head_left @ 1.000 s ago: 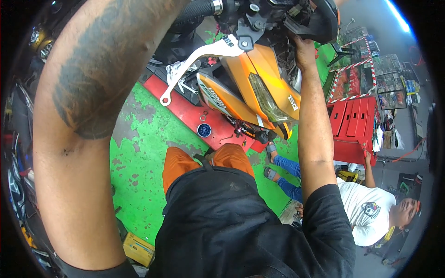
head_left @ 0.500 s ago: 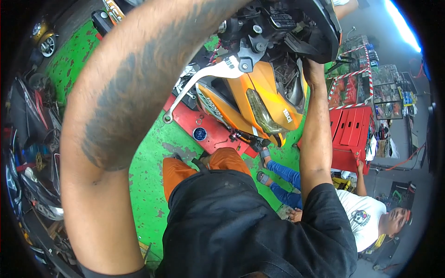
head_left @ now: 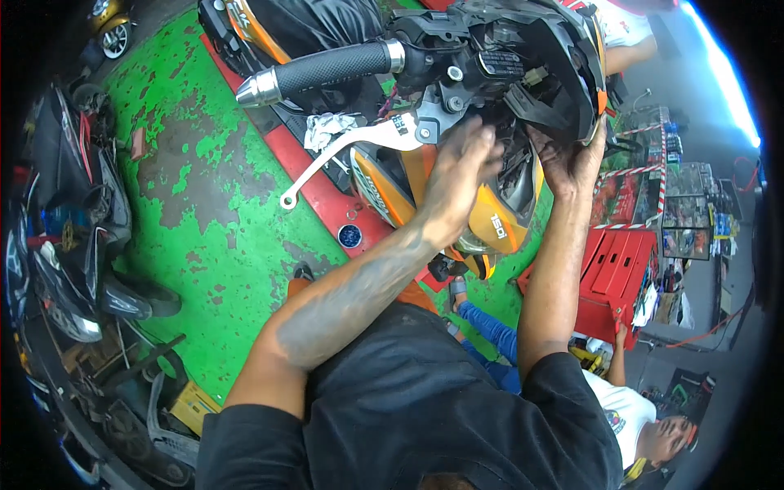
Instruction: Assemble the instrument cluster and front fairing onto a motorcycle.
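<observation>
An orange and black motorcycle stands before me, its front plastics partly removed so dark inner parts show. My left hand [head_left: 464,178], blurred by motion, is over the orange body panel [head_left: 496,214], fingers stretched toward the opening below the handlebar. It appears to hold nothing. My right hand [head_left: 572,163] grips the lower edge of the dark front cowl [head_left: 565,77]; some of its fingers are hidden behind it. Left of my left hand are the silver brake lever [head_left: 343,147] and the black handlebar grip [head_left: 335,69] with its silver end.
A red platform [head_left: 298,159] lies under the motorcycle, with a small round tub [head_left: 349,237] on it. At right stands a red tool cabinet [head_left: 608,273], near a co-worker in a white shirt [head_left: 612,416]. Other motorcycles [head_left: 86,220] line the left side of the green floor.
My left arm has come down from high across the view, and its hand now shows before the motorcycle. My right hand stays at the front cowl. The view has shifted slightly.
</observation>
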The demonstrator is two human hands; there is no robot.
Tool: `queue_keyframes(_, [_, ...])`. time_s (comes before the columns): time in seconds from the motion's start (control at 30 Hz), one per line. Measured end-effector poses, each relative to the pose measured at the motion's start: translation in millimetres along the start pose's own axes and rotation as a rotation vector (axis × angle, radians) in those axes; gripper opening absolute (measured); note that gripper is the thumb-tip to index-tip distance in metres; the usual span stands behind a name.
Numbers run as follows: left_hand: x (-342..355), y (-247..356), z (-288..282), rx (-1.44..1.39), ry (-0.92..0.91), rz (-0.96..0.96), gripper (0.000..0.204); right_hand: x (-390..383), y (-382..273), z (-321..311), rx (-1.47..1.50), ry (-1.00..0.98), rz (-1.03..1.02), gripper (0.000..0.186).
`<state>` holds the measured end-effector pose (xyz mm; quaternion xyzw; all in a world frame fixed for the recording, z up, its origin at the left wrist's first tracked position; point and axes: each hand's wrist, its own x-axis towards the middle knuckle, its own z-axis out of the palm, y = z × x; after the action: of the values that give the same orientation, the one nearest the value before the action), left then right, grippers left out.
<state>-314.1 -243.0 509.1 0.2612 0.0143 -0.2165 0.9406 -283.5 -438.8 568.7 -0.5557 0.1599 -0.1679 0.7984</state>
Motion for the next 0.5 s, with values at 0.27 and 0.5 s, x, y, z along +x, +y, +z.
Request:
queue_keyframes(0.27, [62, -42, 37, -0.276, 0.123, 0.274, 0.023, -3, -14, -1, 0.081, -0.116, 0.197, 0.092])
queue_keyframes(0.5, [73, -47, 50, -0.201, 0.318, 0.327, 0.026, 2, -9, -15, 0.010, -0.163, 0.120, 0.088])
